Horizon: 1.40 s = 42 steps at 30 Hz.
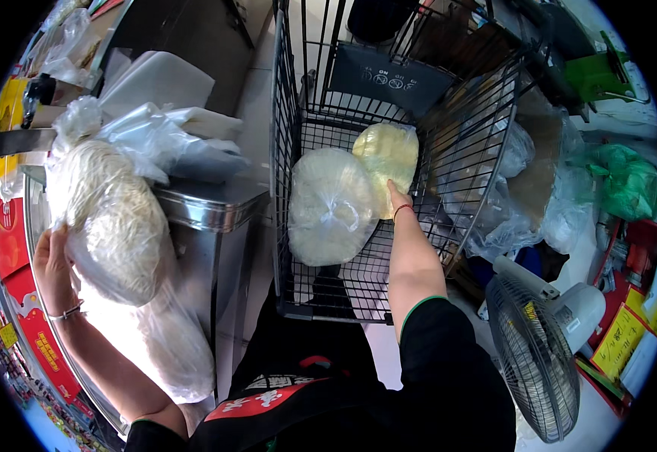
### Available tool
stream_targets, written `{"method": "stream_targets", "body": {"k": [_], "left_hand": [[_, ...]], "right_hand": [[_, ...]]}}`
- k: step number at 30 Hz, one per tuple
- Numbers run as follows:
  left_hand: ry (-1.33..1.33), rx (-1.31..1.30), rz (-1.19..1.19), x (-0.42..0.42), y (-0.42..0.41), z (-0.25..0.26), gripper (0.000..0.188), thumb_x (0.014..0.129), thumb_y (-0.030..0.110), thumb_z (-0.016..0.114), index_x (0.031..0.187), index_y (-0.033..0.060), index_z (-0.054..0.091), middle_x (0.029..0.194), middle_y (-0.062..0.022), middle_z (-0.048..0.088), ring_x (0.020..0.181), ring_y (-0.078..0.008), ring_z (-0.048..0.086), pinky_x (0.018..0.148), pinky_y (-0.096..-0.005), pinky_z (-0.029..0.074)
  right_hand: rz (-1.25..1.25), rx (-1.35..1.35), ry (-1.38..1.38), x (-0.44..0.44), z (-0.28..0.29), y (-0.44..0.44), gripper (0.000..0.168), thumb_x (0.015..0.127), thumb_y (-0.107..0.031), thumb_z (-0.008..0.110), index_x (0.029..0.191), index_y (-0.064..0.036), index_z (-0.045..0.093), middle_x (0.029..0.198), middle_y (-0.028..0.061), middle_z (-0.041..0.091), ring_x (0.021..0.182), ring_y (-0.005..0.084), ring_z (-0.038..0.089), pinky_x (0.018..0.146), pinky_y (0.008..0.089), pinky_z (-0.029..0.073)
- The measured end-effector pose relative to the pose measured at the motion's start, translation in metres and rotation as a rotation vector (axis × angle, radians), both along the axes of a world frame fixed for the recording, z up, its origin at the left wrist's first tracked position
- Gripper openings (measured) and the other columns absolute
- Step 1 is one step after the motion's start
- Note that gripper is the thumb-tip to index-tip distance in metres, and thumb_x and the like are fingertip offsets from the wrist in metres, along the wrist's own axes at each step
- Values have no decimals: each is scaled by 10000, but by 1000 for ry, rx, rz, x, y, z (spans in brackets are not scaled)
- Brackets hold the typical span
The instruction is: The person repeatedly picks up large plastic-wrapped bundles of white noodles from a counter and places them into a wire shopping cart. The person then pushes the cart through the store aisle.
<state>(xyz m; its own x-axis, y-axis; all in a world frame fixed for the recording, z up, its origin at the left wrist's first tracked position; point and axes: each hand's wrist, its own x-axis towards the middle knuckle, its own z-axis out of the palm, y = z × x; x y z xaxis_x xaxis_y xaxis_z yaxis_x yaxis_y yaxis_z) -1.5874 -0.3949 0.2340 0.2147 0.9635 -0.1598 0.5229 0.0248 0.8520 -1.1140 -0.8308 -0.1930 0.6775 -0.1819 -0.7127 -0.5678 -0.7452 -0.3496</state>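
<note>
My left hand (51,263) has its fingers at the edge of a clear plastic bag of pale strands (110,214) that look like noodles, pinching the film. Below it is another clear bag with pale contents (178,344). My right hand (399,199) reaches into a black wire shopping cart (351,288) and grips the near right edge of a flat, yellowish plastic-wrapped bundle (386,150); some fingers are hidden. Left of that bundle, partly overlapping it, sits a round, pale bundle in a knotted clear bag (328,214).
A metal-edged counter (209,206) with loose plastic bags (153,133) stands left of the cart. To the right are a caged electric fan (532,356), a green plastic bag (628,181) and clear plastic wrapping (566,209). Red shelving panels (40,333) line the far left.
</note>
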Motion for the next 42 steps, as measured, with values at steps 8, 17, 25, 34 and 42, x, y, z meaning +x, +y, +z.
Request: {"method": "stream_targets", "body": {"k": [8, 17, 25, 34, 42], "left_hand": [[16, 45, 139, -5, 1, 3, 298, 972, 228, 560, 1109, -24, 643, 1008, -41, 653, 905, -95, 591, 809, -224, 464], [-397, 174, 304, 40, -33, 28, 349, 894, 236, 620, 1091, -51, 642, 1068, -129, 645, 965, -195, 618, 862, -302, 492], [-558, 406, 47, 177, -178, 103, 385, 930, 212, 455, 1189, -59, 541, 1231, -248, 551, 1119, -311, 577, 929, -407, 501], [-581, -140, -569, 328, -217, 67, 179, 874, 155, 610, 763, 20, 649, 699, 27, 585, 605, -31, 487, 540, -200, 361], [-236, 14, -789, 362, -239, -148, 224, 860, 154, 673, 999, -12, 616, 896, -134, 662, 833, -218, 650, 754, -323, 505]], "right_hand": [[158, -185, -337, -7, 18, 28, 857, 659, -522, 810, 1175, 120, 575, 1213, 236, 603, 1107, 329, 596, 935, 384, 462], [-85, 413, -123, 16, -12, 6, 557, 677, -355, 778, 1008, 79, 663, 1021, 189, 686, 945, 273, 661, 858, 358, 489], [70, 398, -389, 25, 79, 43, 329, 761, -171, 659, 1021, 31, 661, 937, 165, 691, 859, 262, 654, 784, 354, 489], [638, 215, -878, 49, 275, 27, 218, 717, -189, 684, 838, -37, 584, 784, 225, 634, 773, 442, 608, 660, 513, 493], [864, 324, -990, -60, 257, -20, 257, 755, -70, 664, 1002, -31, 610, 1132, 155, 586, 1032, 345, 557, 880, 430, 452]]}}
